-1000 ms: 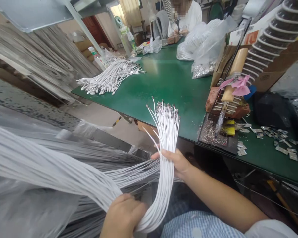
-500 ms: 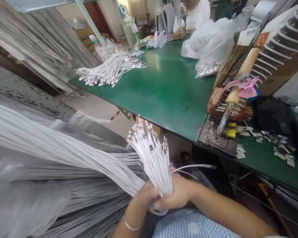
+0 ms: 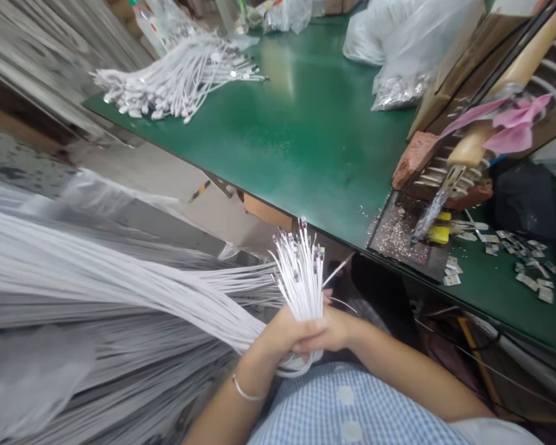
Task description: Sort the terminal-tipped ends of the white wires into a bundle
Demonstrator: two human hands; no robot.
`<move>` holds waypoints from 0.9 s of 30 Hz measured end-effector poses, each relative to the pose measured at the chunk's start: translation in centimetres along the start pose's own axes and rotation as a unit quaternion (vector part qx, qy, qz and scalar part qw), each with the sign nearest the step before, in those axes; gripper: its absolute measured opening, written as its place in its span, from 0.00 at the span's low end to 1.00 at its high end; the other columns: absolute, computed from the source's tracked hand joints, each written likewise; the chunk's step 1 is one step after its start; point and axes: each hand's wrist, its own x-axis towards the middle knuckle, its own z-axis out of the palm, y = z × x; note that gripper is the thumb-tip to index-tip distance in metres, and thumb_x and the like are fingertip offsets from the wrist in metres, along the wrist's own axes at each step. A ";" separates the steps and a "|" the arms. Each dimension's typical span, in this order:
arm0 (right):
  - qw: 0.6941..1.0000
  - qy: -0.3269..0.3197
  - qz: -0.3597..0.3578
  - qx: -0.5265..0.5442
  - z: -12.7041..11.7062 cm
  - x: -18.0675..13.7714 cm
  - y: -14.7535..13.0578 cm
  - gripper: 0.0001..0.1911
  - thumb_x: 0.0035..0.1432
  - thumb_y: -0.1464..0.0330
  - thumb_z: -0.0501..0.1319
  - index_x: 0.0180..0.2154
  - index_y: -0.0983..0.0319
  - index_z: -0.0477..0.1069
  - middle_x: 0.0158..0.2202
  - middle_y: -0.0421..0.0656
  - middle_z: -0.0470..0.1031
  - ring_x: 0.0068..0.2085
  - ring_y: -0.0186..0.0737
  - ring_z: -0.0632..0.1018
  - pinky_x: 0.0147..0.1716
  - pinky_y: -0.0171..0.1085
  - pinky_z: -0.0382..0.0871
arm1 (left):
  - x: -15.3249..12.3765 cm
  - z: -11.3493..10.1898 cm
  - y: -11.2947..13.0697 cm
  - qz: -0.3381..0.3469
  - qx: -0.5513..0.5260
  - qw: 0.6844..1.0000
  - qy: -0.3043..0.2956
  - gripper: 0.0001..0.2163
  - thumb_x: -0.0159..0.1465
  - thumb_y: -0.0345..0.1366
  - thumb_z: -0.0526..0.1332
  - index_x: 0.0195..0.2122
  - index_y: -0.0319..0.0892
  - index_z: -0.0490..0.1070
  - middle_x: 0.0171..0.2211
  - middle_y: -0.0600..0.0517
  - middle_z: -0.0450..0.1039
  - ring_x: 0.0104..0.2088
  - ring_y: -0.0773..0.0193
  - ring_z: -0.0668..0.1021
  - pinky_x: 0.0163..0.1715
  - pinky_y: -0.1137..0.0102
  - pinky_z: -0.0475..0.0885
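White cables fill the lower left of the view, and a bunch of them stands upright at about six o'clock, just off the near edge of the green table. The left hand is wrapped tight around the bunch from the nine o'clock side, thumb lying across the front. The right hand closes on the same bunch from three o'clock, its fingers pressed against the left hand's. Both are clamped on the cables with no gap showing. Metal-tipped ends fan out above the fists, pointing toward twelve o'clock, and the long tails sweep away toward nine o'clock into a heap of loose cables partly covered with clear plastic.

One or two strands have sprung free toward two o'clock and sit outside the grip. My guess is that these could snag or slip out altogether, since nothing holds them. The tips are uneven in height, so the bunch may splay further if either hand slackens. The weight of the trailing tails pulling toward nine o'clock could also drag strands down through the fists.

At two o'clock a soldering iron with a wooden handle rests tip-down over a dark tray. It is near enough that a swung bunch could brush it, and if it is hot the insulation could scorch. Small metal parts lie scattered at three o'clock, and another pile of cables sits at eleven o'clock.
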 end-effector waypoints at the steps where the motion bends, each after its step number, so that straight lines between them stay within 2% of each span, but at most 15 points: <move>1: 1.000 0.007 0.005 -0.020 -0.2 -0.2 0.0 0.09 0.48 0.65 0.62 0.20 0.62 0.71 0.17 0.39 0.69 0.24 0.37 0.73 0.27 0.37 0.71 | 0.3 0.1 -0.2 0.000 0.005 1.000 -0.008 0.20 0.48 0.41 0.70 0.41 0.37 0.75 0.45 0.42 0.74 0.39 0.54 0.77 0.29 0.72 0.74; 3: 0.999 0.021 0.026 -0.031 -0.6 -0.7 0.2 0.08 0.48 0.68 0.61 0.20 0.62 0.72 0.19 0.40 0.71 0.26 0.38 0.74 0.29 0.38 0.71 | 0.8 0.4 -0.8 -0.001 -0.005 1.000 0.002 0.16 0.49 0.38 0.70 0.38 0.37 0.77 0.40 0.44 0.76 0.41 0.55 0.77 0.39 0.69 0.73; 6: 0.998 0.051 0.032 -0.026 -0.6 -1.0 0.9 0.04 0.45 0.70 0.64 0.27 0.64 0.74 0.28 0.42 0.75 0.33 0.41 0.76 0.37 0.40 0.72 | 1.1 0.9 -1.3 -0.003 -0.028 0.999 0.034 0.16 0.48 0.37 0.70 0.37 0.38 0.78 0.35 0.47 0.77 0.35 0.58 0.77 0.37 0.69 0.72; 9: 0.993 0.104 0.013 0.046 -0.1 -1.4 2.2 0.14 0.43 0.68 0.68 0.36 0.65 0.74 0.35 0.44 0.77 0.39 0.42 0.77 0.45 0.44 0.70 | 1.2 1.1 -1.5 0.004 -0.039 0.997 0.069 0.14 0.46 0.36 0.69 0.34 0.37 0.78 0.31 0.47 0.77 0.32 0.59 0.77 0.34 0.69 0.72; 11: 0.979 0.164 0.023 0.115 0.0 -1.8 3.1 0.19 0.43 0.64 0.69 0.38 0.65 0.73 0.35 0.44 0.77 0.38 0.42 0.77 0.45 0.44 0.70 | 1.3 0.7 -1.6 0.014 -0.045 0.993 0.109 0.11 0.47 0.35 0.69 0.31 0.36 0.78 0.30 0.47 0.77 0.31 0.59 0.77 0.34 0.69 0.72; 13: 0.959 0.237 0.046 0.147 -0.5 -2.6 3.7 0.20 0.43 0.60 0.70 0.36 0.65 0.73 0.34 0.45 0.77 0.37 0.41 0.78 0.43 0.43 0.70 | 1.4 0.2 -1.7 0.028 -0.045 0.988 0.143 0.08 0.48 0.34 0.68 0.28 0.35 0.76 0.27 0.49 0.77 0.30 0.61 0.77 0.34 0.69 0.72; 15: 0.941 0.305 0.066 0.132 -1.3 -3.3 3.7 0.18 0.45 0.58 0.69 0.32 0.64 0.73 0.33 0.45 0.77 0.36 0.39 0.77 0.41 0.41 0.70 | 1.5 -0.3 -1.8 0.035 -0.043 0.986 0.156 0.06 0.50 0.34 0.68 0.25 0.36 0.74 0.24 0.50 0.75 0.28 0.63 0.76 0.35 0.71 0.72; 17: 0.933 0.339 0.070 0.097 -2.1 -3.8 3.1 0.16 0.47 0.57 0.67 0.29 0.64 0.74 0.30 0.44 0.77 0.33 0.37 0.76 0.38 0.38 0.70 | 1.5 -0.5 -1.8 0.029 -0.038 0.989 0.140 0.07 0.52 0.35 0.67 0.25 0.37 0.73 0.21 0.52 0.74 0.26 0.65 0.75 0.32 0.72 0.71; 19: 0.932 0.353 0.052 0.071 -2.6 -3.8 2.0 0.15 0.48 0.57 0.67 0.28 0.64 0.75 0.28 0.42 0.75 0.30 0.35 0.75 0.34 0.36 0.70 | 1.2 -0.2 -1.8 0.018 -0.027 0.993 0.109 0.10 0.54 0.38 0.66 0.23 0.36 0.72 0.20 0.51 0.72 0.23 0.66 0.74 0.29 0.72 0.71; 22: 0.942 0.322 0.007 0.096 -2.4 -3.0 0.7 0.17 0.46 0.56 0.68 0.26 0.64 0.73 0.27 0.40 0.72 0.27 0.35 0.75 0.28 0.35 0.71 | 0.9 0.6 -2.0 -0.001 -0.017 0.997 0.076 0.12 0.54 0.39 0.67 0.22 0.36 0.70 0.17 0.52 0.70 0.20 0.68 0.72 0.24 0.73 0.70; 25: 0.948 0.279 0.001 0.154 -1.7 -2.2 0.3 0.19 0.45 0.55 0.68 0.24 0.62 0.65 0.20 0.36 0.68 0.18 0.34 0.72 0.17 0.34 0.68 | 0.6 1.2 -2.4 -0.017 -0.044 0.995 0.090 0.11 0.52 0.38 0.69 0.29 0.36 0.71 0.17 0.54 0.70 0.19 0.69 0.72 0.22 0.75 0.70; 27: 0.942 0.285 0.005 0.175 -1.4 -2.0 0.6 0.21 0.45 0.55 0.68 0.24 0.61 0.60 0.16 0.34 0.66 0.15 0.33 0.70 0.15 0.33 0.65 | 0.5 1.4 -2.5 -0.032 -0.071 0.991 0.109 0.13 0.50 0.36 0.70 0.33 0.36 0.71 0.18 0.53 0.72 0.19 0.69 0.73 0.22 0.75 0.72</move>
